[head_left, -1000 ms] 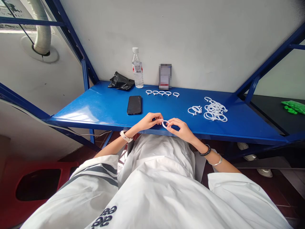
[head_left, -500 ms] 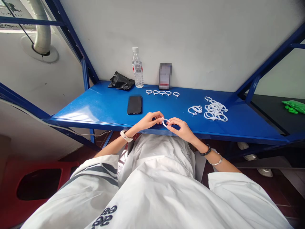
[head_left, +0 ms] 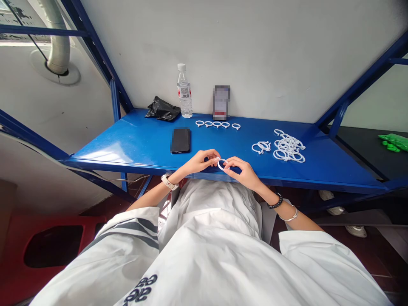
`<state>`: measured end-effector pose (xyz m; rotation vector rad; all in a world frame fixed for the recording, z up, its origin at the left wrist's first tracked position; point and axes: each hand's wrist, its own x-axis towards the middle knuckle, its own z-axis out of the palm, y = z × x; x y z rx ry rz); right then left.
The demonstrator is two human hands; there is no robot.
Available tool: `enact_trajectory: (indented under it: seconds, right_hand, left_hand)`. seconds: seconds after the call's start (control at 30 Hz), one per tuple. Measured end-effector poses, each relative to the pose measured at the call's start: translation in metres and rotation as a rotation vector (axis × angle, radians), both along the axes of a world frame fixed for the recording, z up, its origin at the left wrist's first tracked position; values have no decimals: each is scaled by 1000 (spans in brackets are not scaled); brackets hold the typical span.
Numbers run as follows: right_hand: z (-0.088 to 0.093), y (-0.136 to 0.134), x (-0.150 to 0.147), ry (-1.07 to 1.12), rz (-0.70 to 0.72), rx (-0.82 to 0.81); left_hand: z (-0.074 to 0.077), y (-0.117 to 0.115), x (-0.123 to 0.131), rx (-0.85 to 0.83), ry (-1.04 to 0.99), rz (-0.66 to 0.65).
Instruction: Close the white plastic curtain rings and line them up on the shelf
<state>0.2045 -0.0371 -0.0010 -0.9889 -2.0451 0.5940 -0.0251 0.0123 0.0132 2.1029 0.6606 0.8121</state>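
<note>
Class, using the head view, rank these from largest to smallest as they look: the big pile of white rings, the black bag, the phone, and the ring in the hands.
1. pile of white rings
2. black bag and phone: too alike to rank
3. held ring, smallest though nearest the camera

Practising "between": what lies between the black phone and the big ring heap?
A small cluster of white rings, otherwise bare blue shelf, as the head view shows.
</note>
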Motion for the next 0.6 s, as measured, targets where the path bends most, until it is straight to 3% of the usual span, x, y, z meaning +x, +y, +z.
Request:
enact_trajectory:
  seconds: [0.6]
  right_hand:
    - [-2, 0, 0, -4, -17, 13]
  left_hand:
    - [-2, 1, 0, -10, -2, 3]
